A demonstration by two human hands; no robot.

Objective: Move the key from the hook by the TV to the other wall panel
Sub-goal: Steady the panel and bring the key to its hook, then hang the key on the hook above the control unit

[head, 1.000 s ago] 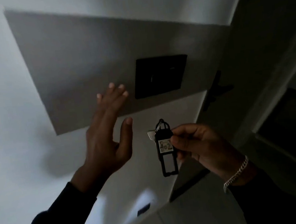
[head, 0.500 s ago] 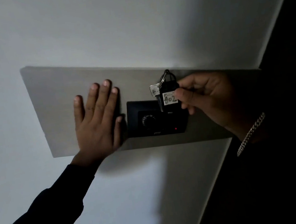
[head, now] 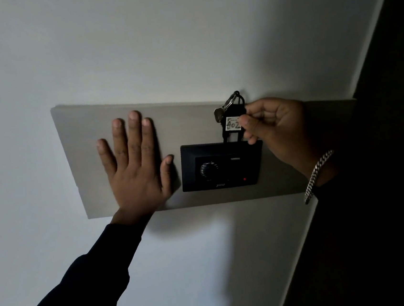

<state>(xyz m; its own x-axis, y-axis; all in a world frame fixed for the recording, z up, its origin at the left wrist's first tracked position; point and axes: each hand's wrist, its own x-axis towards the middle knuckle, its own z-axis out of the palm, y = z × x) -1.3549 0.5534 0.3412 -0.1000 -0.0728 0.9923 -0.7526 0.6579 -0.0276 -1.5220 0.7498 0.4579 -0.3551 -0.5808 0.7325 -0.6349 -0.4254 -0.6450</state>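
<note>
key fob (head: 232,122): being pinched by right hand (head: 274,130), hanging above black switch plate (head: 222,165)
left hand (head: 136,164): lying flat and open, pressing on wall panel (head: 82,140)

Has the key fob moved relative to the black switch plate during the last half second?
Yes. The key fob, pinched by the right hand, has risen: it overlapped the black switch plate before; now only its lower end reaches the plate's top edge.

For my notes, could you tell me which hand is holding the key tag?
The right hand, with the bracelet, pinches the key tag; the left hand lies flat on the panel.
</note>
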